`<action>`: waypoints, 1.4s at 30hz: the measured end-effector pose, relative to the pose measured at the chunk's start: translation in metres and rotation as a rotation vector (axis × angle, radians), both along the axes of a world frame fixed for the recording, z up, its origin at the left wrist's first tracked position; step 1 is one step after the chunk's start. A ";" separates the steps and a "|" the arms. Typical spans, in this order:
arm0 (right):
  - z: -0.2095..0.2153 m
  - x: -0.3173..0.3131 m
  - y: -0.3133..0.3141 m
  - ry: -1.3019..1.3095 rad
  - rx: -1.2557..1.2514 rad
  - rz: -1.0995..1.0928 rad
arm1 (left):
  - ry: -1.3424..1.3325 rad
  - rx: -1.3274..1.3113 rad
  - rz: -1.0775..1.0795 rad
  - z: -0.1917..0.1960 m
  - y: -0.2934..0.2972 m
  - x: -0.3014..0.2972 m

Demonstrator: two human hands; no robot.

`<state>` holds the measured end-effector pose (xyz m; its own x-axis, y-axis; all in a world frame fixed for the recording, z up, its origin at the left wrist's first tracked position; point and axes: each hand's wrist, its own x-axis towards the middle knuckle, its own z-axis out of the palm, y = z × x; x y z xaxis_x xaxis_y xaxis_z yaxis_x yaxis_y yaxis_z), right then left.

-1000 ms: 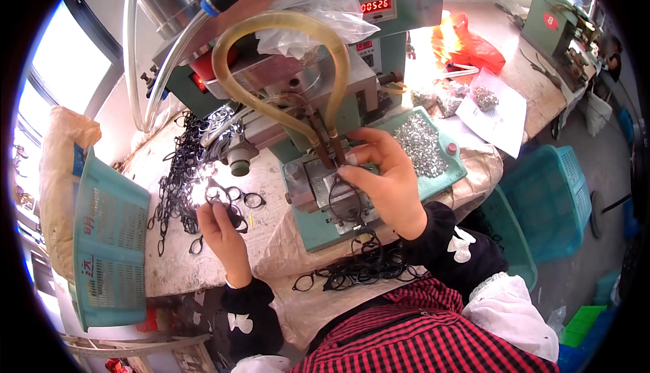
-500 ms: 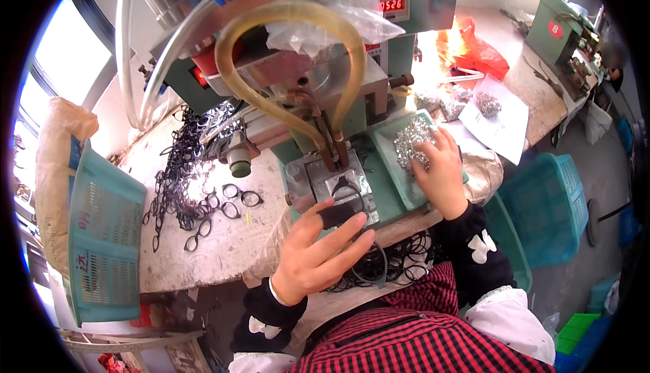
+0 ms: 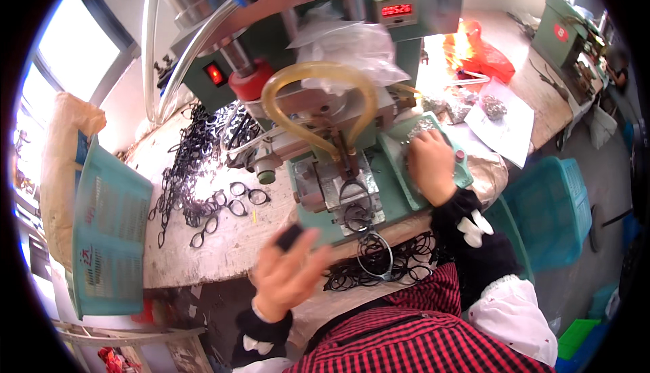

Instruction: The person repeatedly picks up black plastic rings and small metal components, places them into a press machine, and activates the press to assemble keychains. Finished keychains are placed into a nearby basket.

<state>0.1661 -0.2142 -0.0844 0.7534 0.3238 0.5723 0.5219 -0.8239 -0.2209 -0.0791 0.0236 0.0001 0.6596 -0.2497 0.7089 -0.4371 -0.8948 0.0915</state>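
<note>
My left hand [image 3: 288, 275], smeared by motion, is held in front of the press with its fingers spread and nothing seen in them. A black wrap [image 3: 289, 237] covers one fingertip. My right hand [image 3: 432, 166] reaches into a green tray [image 3: 414, 195] of small shiny metal parts [image 3: 424, 127]; its fingers are curled together and the tips are hidden. Between the hands, a dark ringed frame [image 3: 357, 216], like an eyeglass frame, lies on the metal fixture [image 3: 374, 200] under the press head. A larger grey ring [image 3: 374, 256] overhangs the front edge below it.
The green press [image 3: 433, 7] has a yellow hose loop [image 3: 318, 68]. Black double-ring frames [image 3: 196, 149] are heaped left; more black rings [image 3: 413, 254] lie before me. A teal basket [image 3: 112, 231] stands left, a blue crate [image 3: 552, 210] right. White paper [image 3: 504, 126] lies beyond the tray.
My left hand has drawn back from the fixture, down and to the left, uncovering the frame there. My right hand's fingers have curled in over the tray. The view has shifted slightly.
</note>
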 end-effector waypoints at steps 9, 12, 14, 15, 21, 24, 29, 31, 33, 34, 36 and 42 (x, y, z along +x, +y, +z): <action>-0.026 -0.014 -0.043 0.525 1.284 0.132 | 0.156 -0.488 0.940 -0.017 0.192 -0.094; -0.024 -0.001 -0.020 0.561 1.329 0.271 | 0.362 -0.260 0.913 -0.059 0.235 -0.081; -0.018 -0.002 -0.010 0.538 1.309 0.269 | 0.383 -0.128 0.882 -0.090 0.261 -0.063; -0.014 -0.005 -0.010 0.511 1.282 0.321 | 0.475 -0.244 0.975 -0.105 0.271 -0.055; 0.000 -0.040 -0.036 0.383 0.947 0.062 | 0.419 -0.302 0.836 -0.155 0.241 -0.018; 0.013 -0.058 -0.048 0.392 0.873 0.060 | 0.470 -0.518 0.639 -0.144 0.199 0.003; 0.057 -0.071 -0.013 0.320 0.785 0.375 | 0.239 -0.781 0.457 -0.110 0.157 0.044; 0.072 -0.065 0.014 0.198 0.729 0.487 | 0.202 -1.104 0.295 -0.103 0.141 0.059; 0.077 -0.068 0.042 0.216 0.885 0.515 | 0.174 -1.152 0.285 -0.095 0.120 0.065; 0.078 -0.070 0.050 0.201 0.893 0.527 | 0.147 -1.202 0.285 -0.089 0.107 0.065; 0.074 -0.075 0.058 0.261 1.016 0.503 | 0.063 -1.248 0.201 -0.068 0.079 0.059; 0.075 -0.084 0.059 0.587 1.155 0.578 | -0.115 -0.948 -0.401 0.033 0.029 0.043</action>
<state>0.0819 -0.1549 -0.0094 0.8952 0.2364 0.3778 0.3160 0.2611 -0.9121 -0.0362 0.0529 0.0334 0.5672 0.2576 0.7823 -0.7376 -0.2637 0.6216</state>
